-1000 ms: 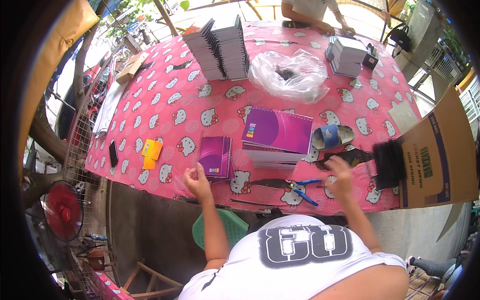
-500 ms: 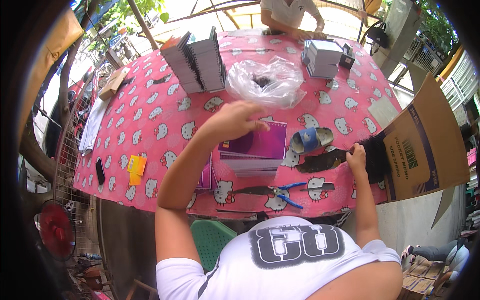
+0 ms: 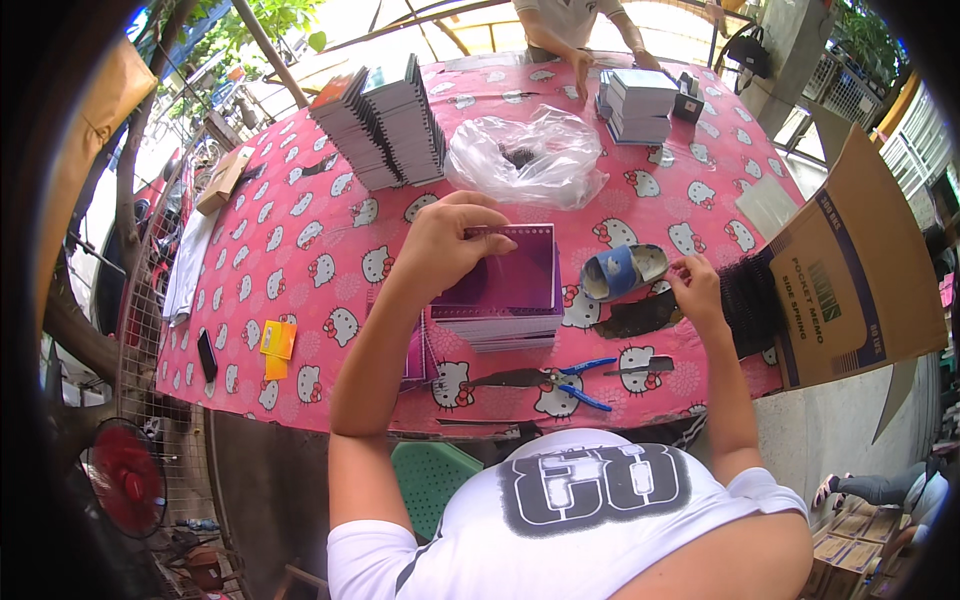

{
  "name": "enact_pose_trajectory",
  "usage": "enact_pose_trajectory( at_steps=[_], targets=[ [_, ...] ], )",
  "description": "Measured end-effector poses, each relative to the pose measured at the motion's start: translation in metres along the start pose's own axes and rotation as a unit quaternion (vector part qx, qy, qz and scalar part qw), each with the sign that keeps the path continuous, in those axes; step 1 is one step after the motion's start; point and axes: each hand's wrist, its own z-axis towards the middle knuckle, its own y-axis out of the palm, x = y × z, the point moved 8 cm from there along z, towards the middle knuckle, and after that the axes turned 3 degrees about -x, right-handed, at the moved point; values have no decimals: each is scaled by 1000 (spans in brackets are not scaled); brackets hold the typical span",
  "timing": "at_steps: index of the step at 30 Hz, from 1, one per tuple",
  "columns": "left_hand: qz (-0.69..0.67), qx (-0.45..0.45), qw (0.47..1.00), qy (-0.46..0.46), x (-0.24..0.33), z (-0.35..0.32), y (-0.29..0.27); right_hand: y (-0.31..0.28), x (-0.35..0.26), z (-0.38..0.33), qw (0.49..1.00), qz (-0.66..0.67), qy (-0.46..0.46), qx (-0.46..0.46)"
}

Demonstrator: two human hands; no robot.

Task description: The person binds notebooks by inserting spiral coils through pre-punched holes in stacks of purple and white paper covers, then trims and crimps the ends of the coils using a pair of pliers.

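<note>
A stack of purple-covered notebooks (image 3: 500, 325) lies in front of me, with punched holes along its far edge. My left hand (image 3: 455, 245) is at that far edge, thumb and fingers bent around the top notebook's upper left part. My right hand (image 3: 697, 290) is closed in a pinch beside a blue slipper (image 3: 618, 272); whatever is between the fingertips is too small to make out. Black spiral binding coils (image 3: 752, 305) spill from a cardboard box (image 3: 850, 290) just right of that hand. More purple notebooks (image 3: 416, 360) are partly hidden under my left forearm.
Blue-handled pliers (image 3: 580, 385) and a dark flat strip (image 3: 645, 368) lie near the table edge. Farther off are a clear plastic bag (image 3: 525, 165), tall spiral notebook stacks (image 3: 385, 135) and another book stack (image 3: 640, 105) by a person's hand. A phone (image 3: 207, 355) lies left.
My left hand has closed in on the top notebook's far edge. My right hand has moved from the coils toward the slipper. The other person's hand has come down beside the far book stack.
</note>
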Motion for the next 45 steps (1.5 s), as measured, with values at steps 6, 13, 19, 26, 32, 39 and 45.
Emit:
enact_pose_trajectory(
  at_steps=[6, 13, 19, 26, 32, 39, 45],
  targets=[
    [140, 125, 979, 81, 54, -40, -19, -16, -131, 5, 971, 199, -117, -54],
    [175, 199, 958, 111, 75, -50, -13, -34, -228, 7, 948, 197, -234, -87],
    [179, 231, 945, 145, 72, -56, -9, -42, -251, 16, 937, 167, -307, -19],
    [221, 323, 916, 91, 69, -66, -1, -32, -260, 22, 923, 218, -275, -155],
    [150, 312, 934, 91, 65, -66, 0, -35, -272, 10, 943, 107, -311, -43],
    [141, 295, 941, 83, 60, -67, 1, -31, -285, 7, 935, 74, -343, -54],
    [152, 300, 936, 102, 71, -66, -1, -30, -285, 6, 935, 98, -338, -30]
  ],
)
